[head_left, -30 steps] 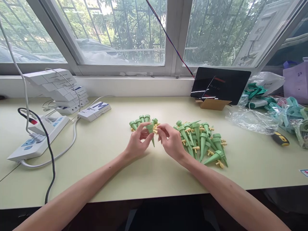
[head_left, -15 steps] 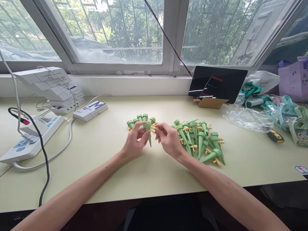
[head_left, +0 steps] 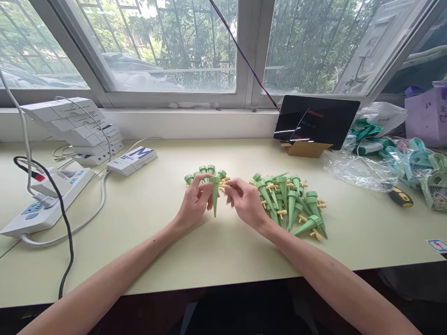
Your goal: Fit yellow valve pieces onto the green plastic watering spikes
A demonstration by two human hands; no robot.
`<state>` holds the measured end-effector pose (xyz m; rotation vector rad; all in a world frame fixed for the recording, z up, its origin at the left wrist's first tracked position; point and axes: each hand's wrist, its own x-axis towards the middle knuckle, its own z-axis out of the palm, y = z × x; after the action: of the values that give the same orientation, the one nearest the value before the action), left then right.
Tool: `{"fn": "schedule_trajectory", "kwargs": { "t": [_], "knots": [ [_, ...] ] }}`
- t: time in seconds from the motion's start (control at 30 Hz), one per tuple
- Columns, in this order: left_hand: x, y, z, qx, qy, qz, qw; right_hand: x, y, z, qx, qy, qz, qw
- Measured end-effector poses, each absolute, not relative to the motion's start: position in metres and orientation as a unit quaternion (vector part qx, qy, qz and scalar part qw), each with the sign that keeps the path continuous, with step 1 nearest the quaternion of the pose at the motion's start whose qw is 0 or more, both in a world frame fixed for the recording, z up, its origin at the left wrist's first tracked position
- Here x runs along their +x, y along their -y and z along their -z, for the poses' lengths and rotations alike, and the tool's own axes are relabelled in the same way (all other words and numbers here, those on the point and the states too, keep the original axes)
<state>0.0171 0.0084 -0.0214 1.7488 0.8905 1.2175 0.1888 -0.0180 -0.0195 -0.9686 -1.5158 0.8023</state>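
Item in hand: one green plastic cone spike (head_left: pixel 214 199), held nearly upright over the pale yellow-green tabletop (head_left: pixel 167 232), tip down and wide collar up, in the middle of the desk. The left hand (head_left: pixel 194 204) pinches it below the collar between thumb and curled fingers. The right hand (head_left: pixel 246 203) has thumb and forefinger closed on a small yellow plastic fitting (head_left: pixel 223 187) just beside the collar; whether the fitting is seated in the spike cannot be told. Behind the hands sits a small cluster of matching green spikes (head_left: pixel 203 172) with collars toward the window. Just right of the right hand lies a loose heap of green spikes with yellow fittings (head_left: pixel 295 204). Far left: white power strips (head_left: pixel 42 207) with a black cable (head_left: pixel 64 228), a leaning stack of white cartons (head_left: pixel 75 123), and a flat white box with blue lettering (head_left: pixel 132 160). Rear right: a black tablet (head_left: pixel 316 122) propped on a brown cardboard stand (head_left: pixel 305 149). Far right: a crumpled clear plastic bag (head_left: pixel 363 173), a yellow-and-black-handled screwdriver (head_left: pixel 401 198), bagged teal plastic parts (head_left: pixel 417 160) and a lilac carton (head_left: pixel 426 116).
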Motion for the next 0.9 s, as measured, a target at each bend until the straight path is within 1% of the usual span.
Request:
{"fn": "schedule_trajectory", "kwargs": {
  "t": [0.2, 0.53, 0.63, 0.9],
  "knots": [
    [0.0188, -0.0111, 0.0201, 0.628, -0.368, -0.499, 0.470, 0.1874, 0.0172, 0.0217, -0.409, 0.650, -0.341, 0.542],
    [0.0190, -0.0108, 0.0228, 0.598, -0.348, -0.494, 0.527, 0.1890, 0.0163, 0.0221, -0.416, 0.655, -0.338, 0.532],
    [0.0180, -0.0112, 0.0243, 0.609, -0.342, -0.488, 0.524, 0.1893, 0.0169, 0.0214, -0.417, 0.654, -0.343, 0.531],
    [0.0144, -0.0112, 0.0257, 0.662, -0.327, -0.481, 0.472, 0.1920, 0.0184, 0.0191, -0.437, 0.670, -0.325, 0.504]
  ]
}}
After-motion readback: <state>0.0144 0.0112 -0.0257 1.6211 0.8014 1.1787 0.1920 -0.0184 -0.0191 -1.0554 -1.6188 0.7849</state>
